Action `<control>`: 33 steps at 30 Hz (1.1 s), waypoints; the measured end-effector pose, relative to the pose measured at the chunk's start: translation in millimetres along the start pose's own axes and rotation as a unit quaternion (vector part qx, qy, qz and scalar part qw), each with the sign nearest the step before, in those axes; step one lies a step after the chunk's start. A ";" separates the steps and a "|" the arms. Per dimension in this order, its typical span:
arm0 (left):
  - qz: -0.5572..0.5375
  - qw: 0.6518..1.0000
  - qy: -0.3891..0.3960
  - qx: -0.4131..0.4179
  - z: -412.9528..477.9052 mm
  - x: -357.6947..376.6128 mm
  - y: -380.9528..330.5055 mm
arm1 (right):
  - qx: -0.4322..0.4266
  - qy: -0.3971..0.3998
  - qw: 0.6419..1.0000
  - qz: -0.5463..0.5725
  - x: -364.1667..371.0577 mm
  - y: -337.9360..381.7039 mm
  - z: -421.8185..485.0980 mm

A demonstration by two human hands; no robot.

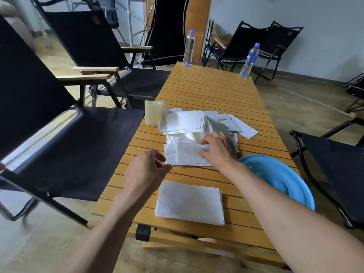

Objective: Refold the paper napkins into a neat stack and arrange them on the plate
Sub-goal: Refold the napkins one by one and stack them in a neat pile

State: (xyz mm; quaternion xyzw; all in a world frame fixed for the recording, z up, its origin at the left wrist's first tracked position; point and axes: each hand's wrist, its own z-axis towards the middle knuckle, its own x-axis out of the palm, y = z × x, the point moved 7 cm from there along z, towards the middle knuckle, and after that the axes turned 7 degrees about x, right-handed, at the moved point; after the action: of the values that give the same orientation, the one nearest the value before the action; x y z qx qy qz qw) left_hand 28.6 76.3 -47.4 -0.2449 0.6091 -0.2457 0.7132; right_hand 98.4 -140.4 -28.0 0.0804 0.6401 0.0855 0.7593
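A loose heap of white paper napkins (197, 127) lies across the middle of the slatted wooden table (208, 89). My right hand (218, 147) reaches into the heap and pinches the edge of a partly folded napkin (187, 156) lying at its near side. My left hand (146, 170) hovers just left of that napkin with fingers loosely curled, holding nothing. A neat stack of folded napkins (190, 202) sits near the table's front edge. The blue plate (283, 180) rests at the right edge, under my right forearm, with nothing on it.
A cream cup (154, 113) stands left of the heap. Two water bottles (189, 49) (250, 61) stand at the table's far end. Black folding chairs (78, 134) flank the table on the left and right.
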 end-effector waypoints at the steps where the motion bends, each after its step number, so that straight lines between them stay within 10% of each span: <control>1: 0.001 1.000 0.000 0.000 -0.4 0.3 -0.1 | 0.002 -0.013 1.000 0.015 -1.1 -0.9 -2.1; 10: 0.019 1.000 -0.008 0.002 -2.5 -1.8 -0.1 | -0.072 -0.121 0.989 0.046 -16.0 7.1 -34.0; 16: 0.029 0.999 -0.014 0.004 -2.4 -4.4 2.4 | -0.124 0.034 0.990 0.063 25.6 26.6 -47.3; 26: -0.001 1.000 -0.026 0.010 -1.6 -10.7 1.7 | -0.087 -0.002 0.991 0.106 3.3 30.7 -38.1; 33: -0.092 0.979 -0.069 0.169 -2.5 -19.6 -30.2 | -0.199 -0.104 0.969 0.100 -58.4 53.8 -62.4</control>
State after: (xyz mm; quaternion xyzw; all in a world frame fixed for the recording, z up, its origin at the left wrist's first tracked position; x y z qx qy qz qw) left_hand 21.8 65.9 -13.5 -0.1917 0.4831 -0.3922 0.7590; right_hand 25.8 -100.9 30.0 0.0001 0.5163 0.2774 0.8102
